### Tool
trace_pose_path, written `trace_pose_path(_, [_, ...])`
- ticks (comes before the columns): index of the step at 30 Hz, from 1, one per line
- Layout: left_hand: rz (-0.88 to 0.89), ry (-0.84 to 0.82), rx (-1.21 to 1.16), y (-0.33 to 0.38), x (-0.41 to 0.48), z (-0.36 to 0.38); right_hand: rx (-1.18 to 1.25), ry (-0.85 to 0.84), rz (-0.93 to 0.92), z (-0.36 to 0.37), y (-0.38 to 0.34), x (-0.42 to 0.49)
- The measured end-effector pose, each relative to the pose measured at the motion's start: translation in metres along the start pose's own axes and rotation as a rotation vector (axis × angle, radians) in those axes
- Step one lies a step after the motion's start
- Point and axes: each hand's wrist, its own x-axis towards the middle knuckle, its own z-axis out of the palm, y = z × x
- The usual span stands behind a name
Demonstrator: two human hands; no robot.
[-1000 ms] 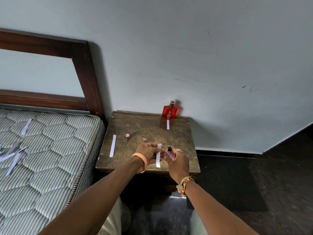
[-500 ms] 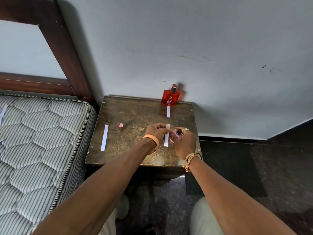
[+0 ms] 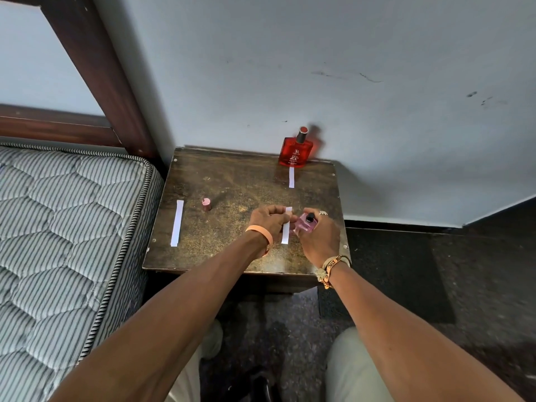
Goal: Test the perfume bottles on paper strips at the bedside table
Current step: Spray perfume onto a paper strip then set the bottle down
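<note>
My right hand (image 3: 319, 236) grips a small pink perfume bottle (image 3: 305, 223) with a black sprayer, tilted toward a white paper strip (image 3: 286, 230). My left hand (image 3: 268, 220) pinches that strip above the brown bedside table (image 3: 232, 181). The bottle's pink cap (image 3: 206, 204) stands on the table to the left. A red perfume bottle (image 3: 295, 150) stands at the back by the wall, with a short paper strip (image 3: 291, 177) lying in front of it. Another long strip (image 3: 177, 222) lies near the table's left edge.
A striped quilted mattress (image 3: 58, 227) borders the table on the left, with a dark wooden headboard (image 3: 95, 71) behind it. The grey wall (image 3: 348, 68) rises right behind the table. Dark floor (image 3: 420, 271) lies to the right and below; my knees sit near the bottom.
The camera has moved closer and tilted down over the table. Both hands keep the strip and the pink bottle together, with the bottle close against the strip.
</note>
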Motion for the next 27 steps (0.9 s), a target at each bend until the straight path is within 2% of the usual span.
trace_pose_path(7, [0.042,0.021,0.044,0.003,-0.014,-0.012,-0.029,-0.045,-0.017,-0.012,-0.009,-0.009])
trace_pose_path(13, [0.065,0.040,0.054,0.006,-0.032,-0.026,0.006,0.213,-0.097,-0.025,-0.023,-0.025])
trace_pose_path(16, [0.083,0.042,0.046,0.010,-0.043,-0.036,0.000,0.243,-0.188,-0.031,-0.037,-0.036])
trace_pose_path(22, [0.090,0.080,0.010,0.015,-0.058,-0.062,-0.021,0.004,-0.334,-0.006,-0.066,-0.052])
trace_pose_path(27, [0.109,0.196,-0.006,0.020,-0.053,-0.100,-0.015,-0.196,-0.344,0.024,-0.092,-0.054])
